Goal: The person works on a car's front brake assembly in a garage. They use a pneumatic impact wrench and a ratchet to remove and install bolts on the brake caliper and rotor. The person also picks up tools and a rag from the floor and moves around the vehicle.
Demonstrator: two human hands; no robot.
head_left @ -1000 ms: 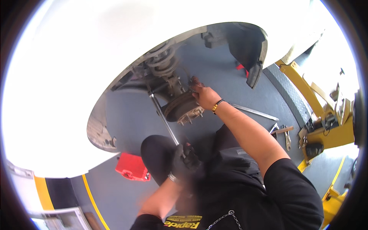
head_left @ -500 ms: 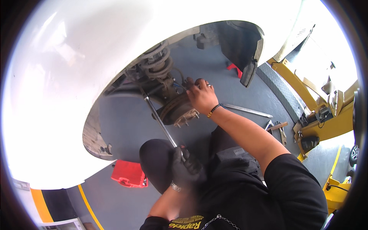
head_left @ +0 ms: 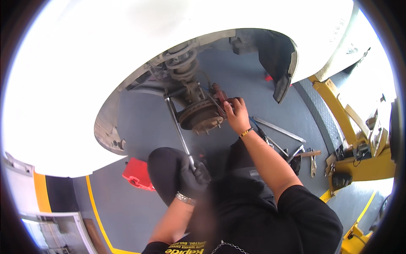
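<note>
My left hand (head_left: 193,175), in a black glove, is closed around the handle of a long chrome socket wrench (head_left: 179,130). The wrench slants up and away from my lap, its head among the suspension parts beside the brake disc (head_left: 198,114). On the disc's right side my bare right hand (head_left: 237,113) grips a reddish brake caliper (head_left: 219,92), the thumb on the near side and the other fingers curled. Wheel studs (head_left: 218,123) stick out of the hub. Above it rises the coil spring (head_left: 182,63) of the strut.
A white car's fender (head_left: 105,51) arches over the work, with a dark wheel-well liner (head_left: 277,59) hanging at right. On the floor lie a long flat bar (head_left: 280,129), a spanner (head_left: 313,166) and other tools. A red case (head_left: 138,173) sits left of my knee; a yellow lift arm (head_left: 368,168) stands right.
My right hand has shifted from behind the top of the disc to its right side, and the reddish caliper now shows. My left hand still holds the wrench. The view has shifted slightly.
</note>
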